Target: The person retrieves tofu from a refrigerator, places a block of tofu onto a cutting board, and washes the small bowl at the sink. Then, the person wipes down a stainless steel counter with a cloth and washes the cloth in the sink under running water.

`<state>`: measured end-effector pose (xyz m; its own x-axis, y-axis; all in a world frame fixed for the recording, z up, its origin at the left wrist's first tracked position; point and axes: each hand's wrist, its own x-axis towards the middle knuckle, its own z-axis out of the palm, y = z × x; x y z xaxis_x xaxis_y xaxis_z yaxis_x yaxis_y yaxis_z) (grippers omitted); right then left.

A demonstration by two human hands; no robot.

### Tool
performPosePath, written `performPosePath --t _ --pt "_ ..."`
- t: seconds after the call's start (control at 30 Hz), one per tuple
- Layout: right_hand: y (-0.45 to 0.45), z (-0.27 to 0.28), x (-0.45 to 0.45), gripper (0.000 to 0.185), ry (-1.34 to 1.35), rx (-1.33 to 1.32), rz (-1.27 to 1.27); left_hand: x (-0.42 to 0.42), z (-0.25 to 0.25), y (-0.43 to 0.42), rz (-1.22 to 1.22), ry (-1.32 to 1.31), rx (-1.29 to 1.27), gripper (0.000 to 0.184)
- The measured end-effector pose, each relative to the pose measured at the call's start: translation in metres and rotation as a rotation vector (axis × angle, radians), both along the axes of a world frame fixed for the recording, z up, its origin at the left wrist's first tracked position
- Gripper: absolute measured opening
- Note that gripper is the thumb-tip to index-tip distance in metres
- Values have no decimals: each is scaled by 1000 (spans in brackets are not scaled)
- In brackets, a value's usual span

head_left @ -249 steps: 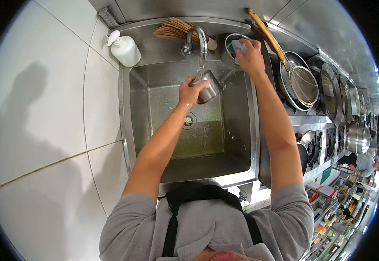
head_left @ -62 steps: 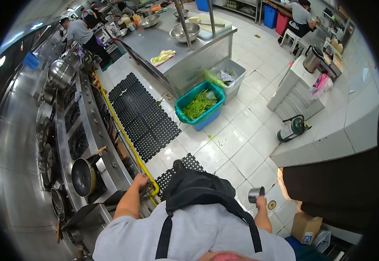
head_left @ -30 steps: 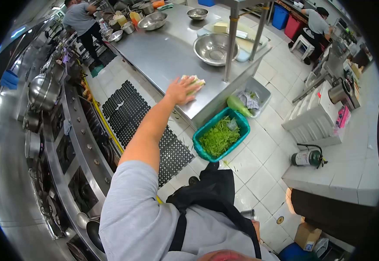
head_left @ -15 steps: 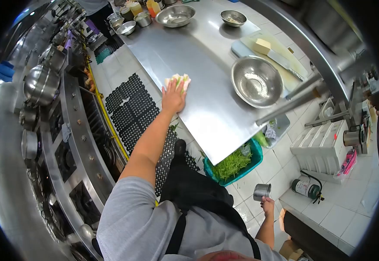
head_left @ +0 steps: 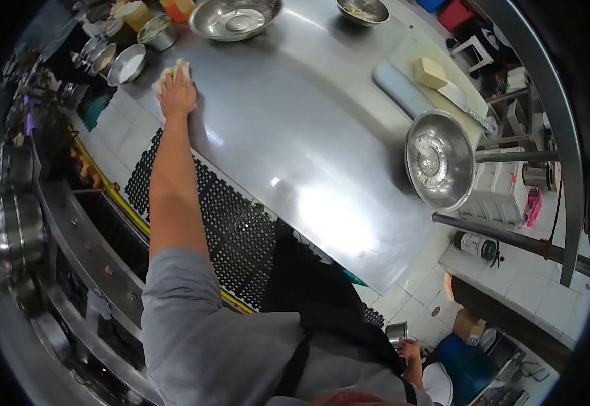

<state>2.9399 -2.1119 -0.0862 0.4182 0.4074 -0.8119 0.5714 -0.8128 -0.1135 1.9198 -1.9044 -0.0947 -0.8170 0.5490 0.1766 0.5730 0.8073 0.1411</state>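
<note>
My left hand (head_left: 176, 100) lies over a crumpled pale cloth (head_left: 183, 68) with pink and green patches, pressing it to the steel table (head_left: 261, 128) near its left edge. Its arm is stretched far out. Just beyond are a small steel bowl (head_left: 127, 65) of white contents and a steel pot (head_left: 158, 34). Low beside my body, my right hand (head_left: 410, 351) grips a small metal cup (head_left: 396, 331), partly covered by my apron; what the cup contains is hidden.
On the table's right side are a large steel bowl (head_left: 436, 162), a knife (head_left: 463, 101) and a yellowish block (head_left: 430, 72) on a cutting board (head_left: 403, 91). A perforated steel bowl (head_left: 236, 20) stands at the far end. A stove (head_left: 78, 237) runs along the left. Black mats (head_left: 224, 227) cover the floor between.
My left hand has slid the cloth along the table to its far end, near the small bowls. My view has shifted with my body. My right hand still holds the cup, now lower in view.
</note>
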Motion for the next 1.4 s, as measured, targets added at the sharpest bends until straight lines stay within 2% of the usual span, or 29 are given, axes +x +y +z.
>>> performPosePath --t 0.07,0.1,0.17,0.23,0.27,0.3,0.33,0.37,0.4,0.43,0.47,0.53,0.6,0.63,0.7,0.77,0.8,0.87,0.9,0.93,0.97,1.0,1.03,1.1,1.17,1.2,1.23,1.3,1.4 --pt "-11 8 -14 36 -61 0 -21 -21 -4 31 -144 17 -5 55" --pt "-14 8 -18 36 -64 0 -31 -15 -5 46 -242 114 8 53" --pt "-11 7 -25 35 -30 -14 16 8 -9 72 -581 254 132 49" --pt "-2 3 -37 39 11 -34 23 92 17 67 -722 -30 309 42" --pt "2 -2 -41 44 57 -53 35 141 23 53 -583 -329 296 40" --pt "4 -5 -49 42 77 -27 9 188 53 32 -691 -632 383 39" --pt "5 -8 -58 42 82 -27 3 213 31 15 -1136 -174 425 40" --pt "5 -11 -65 41 71 7 11 250 27 -1 -1264 90 122 42" --pt "8 -8 -72 40 55 38 23 277 72 -33 -1274 -114 209 45" --pt "10 -3 -79 39 61 26 44 287 61 -60 -1283 -260 65 49" --pt "7 -2 -83 39 59 35 33 277 54 -57 -1296 -256 71 49" --pt "-5 0 -83 38 107 33 -33 250 40 -47 -1130 -110 75 45" --pt "-23 5 -77 36 67 29 -17 202 17 0 -860 118 50 45" --pt "-32 6 -75 35 36 22 10 181 35 29 -799 9 60 47" --pt "-57 7 -68 34 36 33 -3 134 11 101 -703 45 153 51" --pt "-74 14 -74 30 17 -22 10 98 -20 180 -702 237 231 51" --pt "-86 17 -77 30 14 -15 -13 99 -21 210 -723 234 242 51" --pt "-104 21 -80 28 6 -32 -9 106 -20 259 -581 116 221 51" --pt "-113 20 -75 25 93 -1 250 114 -22 277 -604 134 295 51" --pt "-116 13 -74 25 85 37 244 125 -21 298 -609 142 333 51" --pt "-127 16 -78 25 90 32 23 140 -25 308 -689 273 358 50" --pt "-141 21 -78 25 96 12 -197 158 -23 304 -766 401 366 49" --pt "-144 21 -76 25 97 18 -194 176 -18 297 -940 555 223 51" --pt "-151 14 -75 28 118 -19 -173 224 -1 256 -1169 486 238 53" --pt "-147 6 -66 28 123 -24 -134 269 7 204 -1248 241 146 54" --pt "-151 4 -63 28 118 -38 -102 291 19 169 -1251 234 152 53" --pt "-168 -29 -39 28 290 59 -233 315 34 135 -1259 230 162 53" --pt "-211 -104 24 28 662 197 -538 364 27 76 -1203 -3 146 53" --pt "-158 -42 -43 26 132 18 -86 449 18 4 -1278 -44 249 52"
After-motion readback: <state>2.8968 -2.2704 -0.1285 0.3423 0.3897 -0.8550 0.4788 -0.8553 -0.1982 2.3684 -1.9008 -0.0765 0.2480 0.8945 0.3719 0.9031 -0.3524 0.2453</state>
